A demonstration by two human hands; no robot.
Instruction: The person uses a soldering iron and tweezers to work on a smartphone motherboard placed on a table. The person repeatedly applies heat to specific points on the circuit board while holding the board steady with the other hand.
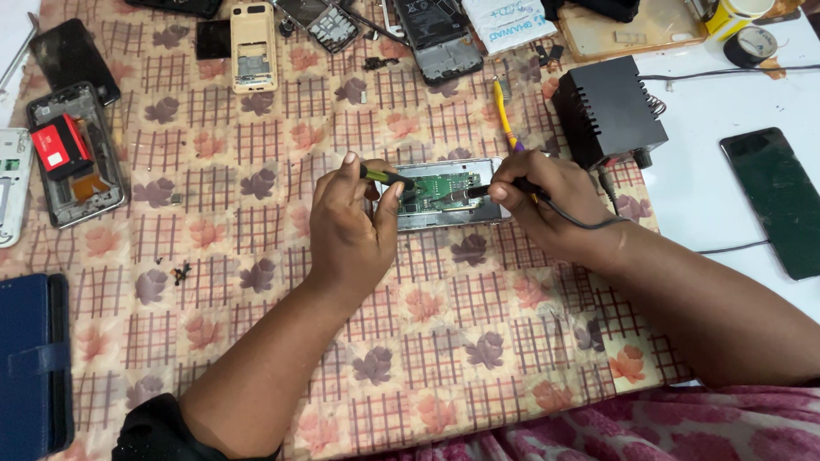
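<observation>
An opened phone (pixel 446 195) with a green circuit board lies on the patterned cloth (pixel 245 295) at the table's middle. My left hand (pixel 354 224) pinches a green-handled tool (pixel 387 177) whose tip rests on the board's left side. My right hand (pixel 544 200) grips a black corded soldering iron (pixel 511 189), its tip touching the board from the right. The iron's cable runs off to the right past my wrist.
A black power box (pixel 608 110) stands right of the phone. A dark phone (pixel 786 201) lies on the white surface at right. Several dismantled phones (pixel 74 155) lie at left and along the far edge, a blue wallet case (pixel 15 373) at near left, a cup (pixel 739 3) at far right.
</observation>
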